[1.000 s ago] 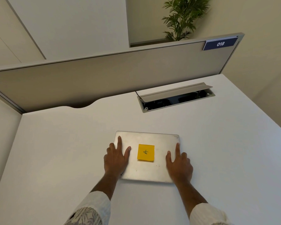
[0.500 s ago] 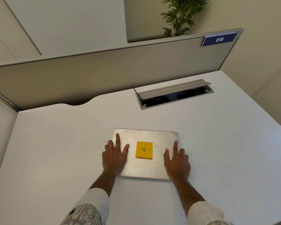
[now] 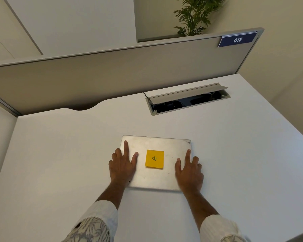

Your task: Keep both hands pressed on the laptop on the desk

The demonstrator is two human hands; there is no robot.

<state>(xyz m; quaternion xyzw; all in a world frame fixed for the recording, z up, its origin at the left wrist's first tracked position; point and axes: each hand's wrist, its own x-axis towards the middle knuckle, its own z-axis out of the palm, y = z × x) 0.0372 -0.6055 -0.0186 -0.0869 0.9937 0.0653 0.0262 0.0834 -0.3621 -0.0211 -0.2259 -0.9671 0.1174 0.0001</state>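
A closed silver laptop [image 3: 156, 179] lies flat on the white desk [image 3: 59, 154], a little in front of me. A yellow sticky note [image 3: 154, 159] with a handwritten mark sits in the middle of its lid. My left hand [image 3: 122, 165] rests flat on the lid's left side with the fingers straight. On the lid's right edge my right hand [image 3: 189, 172] lies flat the same way, its outer fingers over the side.
An open cable hatch [image 3: 187, 98] with its flap raised is set in the desk behind the laptop. A grey partition [image 3: 112, 70] with a blue "018" label [image 3: 237, 40] closes the desk's far side. A potted plant [image 3: 192, 14] stands beyond it. The desk's right edge runs diagonally.
Both hands stay flat on the laptop lid in the same places. Only the camera view has shifted slightly.
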